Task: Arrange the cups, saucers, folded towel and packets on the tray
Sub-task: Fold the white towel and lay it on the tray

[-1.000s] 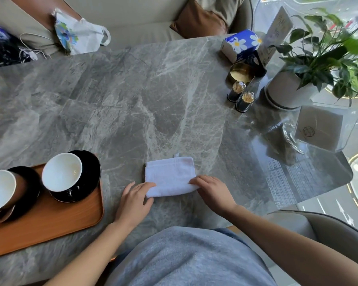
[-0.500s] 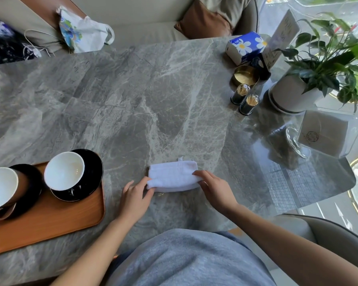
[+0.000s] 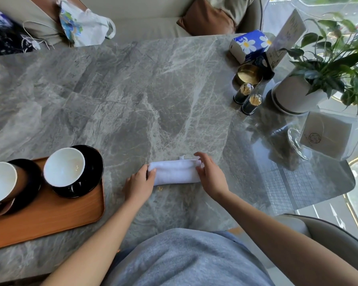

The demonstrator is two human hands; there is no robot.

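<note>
Narrower now, towel (tray leftward) between hands.

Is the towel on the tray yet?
No, the towel lies on the table, right of the tray, between both hands.

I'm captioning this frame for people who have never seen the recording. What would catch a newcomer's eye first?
Probably the white towel, folded into a narrow strip near the front edge of the grey marble table, with the left hand and right hand at its two ends. Next, the orange tray at the left, holding two white-lined cups on black saucers. A leafy potted plant stands far right.
</note>
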